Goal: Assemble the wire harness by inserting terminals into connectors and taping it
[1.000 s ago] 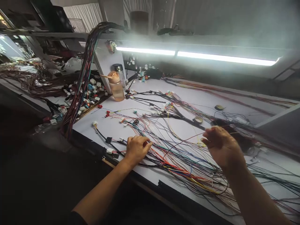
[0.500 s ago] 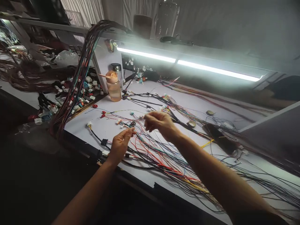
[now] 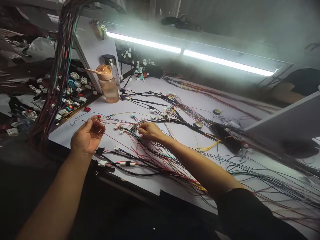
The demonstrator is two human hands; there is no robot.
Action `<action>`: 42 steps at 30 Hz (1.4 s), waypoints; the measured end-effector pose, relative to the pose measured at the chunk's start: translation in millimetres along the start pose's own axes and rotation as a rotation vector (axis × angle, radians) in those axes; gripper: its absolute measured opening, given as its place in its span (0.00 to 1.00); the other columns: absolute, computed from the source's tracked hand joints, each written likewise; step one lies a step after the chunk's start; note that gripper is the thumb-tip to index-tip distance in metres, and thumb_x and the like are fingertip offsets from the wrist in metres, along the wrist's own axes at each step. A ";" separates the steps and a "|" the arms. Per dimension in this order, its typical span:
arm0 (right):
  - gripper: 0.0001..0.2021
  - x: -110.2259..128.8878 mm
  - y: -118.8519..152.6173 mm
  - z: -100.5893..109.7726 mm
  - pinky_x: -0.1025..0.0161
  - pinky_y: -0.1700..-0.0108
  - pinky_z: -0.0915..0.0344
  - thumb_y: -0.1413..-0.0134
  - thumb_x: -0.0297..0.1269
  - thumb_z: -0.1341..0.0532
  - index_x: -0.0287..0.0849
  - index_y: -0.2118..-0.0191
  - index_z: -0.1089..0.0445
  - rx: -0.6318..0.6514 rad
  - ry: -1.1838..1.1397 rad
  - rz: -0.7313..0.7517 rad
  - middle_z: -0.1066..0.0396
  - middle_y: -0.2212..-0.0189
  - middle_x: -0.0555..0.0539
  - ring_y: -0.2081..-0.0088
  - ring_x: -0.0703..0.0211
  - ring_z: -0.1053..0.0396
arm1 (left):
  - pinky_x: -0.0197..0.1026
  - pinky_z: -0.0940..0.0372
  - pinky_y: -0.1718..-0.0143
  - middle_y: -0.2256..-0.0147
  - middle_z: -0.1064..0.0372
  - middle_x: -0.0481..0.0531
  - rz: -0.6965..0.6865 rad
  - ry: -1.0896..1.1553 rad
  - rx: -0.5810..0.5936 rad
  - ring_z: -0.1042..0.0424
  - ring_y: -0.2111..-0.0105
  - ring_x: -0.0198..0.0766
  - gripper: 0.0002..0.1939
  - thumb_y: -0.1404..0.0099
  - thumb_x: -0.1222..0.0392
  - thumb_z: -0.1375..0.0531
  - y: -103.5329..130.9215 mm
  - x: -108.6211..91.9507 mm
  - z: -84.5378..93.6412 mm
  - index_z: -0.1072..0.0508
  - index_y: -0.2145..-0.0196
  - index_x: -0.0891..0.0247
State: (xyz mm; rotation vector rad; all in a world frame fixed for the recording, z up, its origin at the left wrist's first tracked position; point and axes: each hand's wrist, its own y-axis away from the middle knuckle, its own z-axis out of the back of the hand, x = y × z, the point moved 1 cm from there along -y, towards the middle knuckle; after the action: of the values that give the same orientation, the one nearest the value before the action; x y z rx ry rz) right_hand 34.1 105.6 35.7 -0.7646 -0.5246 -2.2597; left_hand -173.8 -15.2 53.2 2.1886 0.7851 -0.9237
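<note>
The hands are held apart over the table (image 3: 140,190). The left hand (image 3: 87,136) is raised above the table's left part, fingers curled and palm partly shown; whether a wire is gripped there cannot be told. The right hand (image 3: 150,130) is lowered among the wires (image 3: 167,163), its fingertips brought close to a dark connector (image 3: 133,128); whether anything is pinched cannot be told. The wires are spread across the table, and a bottle (image 3: 110,90) is stood beyond the left hand.
</note>
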 end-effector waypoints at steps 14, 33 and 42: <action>0.10 8.3 -19.6 -1.1 0.68 0.66 0.40 0.41 0.42 0.40 0.40 0.64 0.29 -0.120 -0.325 0.139 0.29 0.71 0.51 0.69 0.66 0.34 | 0.30 0.33 0.79 0.72 0.28 0.52 0.017 -0.245 0.074 0.30 0.77 0.30 0.11 0.34 0.71 0.48 -6.1 12.4 1.0 0.26 0.64 0.70; 0.09 -40.6 102.1 20.7 0.66 0.61 0.42 0.36 0.35 0.44 0.36 0.60 0.29 -0.296 -0.184 0.312 0.27 0.65 0.46 0.64 0.64 0.33 | 0.41 0.27 0.64 0.73 0.31 0.53 -0.035 -0.175 0.121 0.26 0.68 0.36 0.15 0.31 0.68 0.54 -2.2 42.6 -54.4 0.31 0.72 0.67; 0.09 -87.0 238.8 -19.7 0.60 0.60 0.45 0.38 0.42 0.41 0.44 0.59 0.28 -0.427 0.374 0.266 0.25 0.64 0.48 0.62 0.60 0.33 | 0.40 0.27 0.67 0.78 0.35 0.47 -0.019 -0.134 0.095 0.29 0.73 0.33 0.16 0.30 0.65 0.55 -24.9 51.0 -45.0 0.33 0.71 0.66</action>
State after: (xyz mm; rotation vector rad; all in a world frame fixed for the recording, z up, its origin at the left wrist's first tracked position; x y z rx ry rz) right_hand 248.8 -27.2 0.1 -0.5479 0.2318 -2.2070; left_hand -144.4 47.3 31.2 2.1765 0.7118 -1.1254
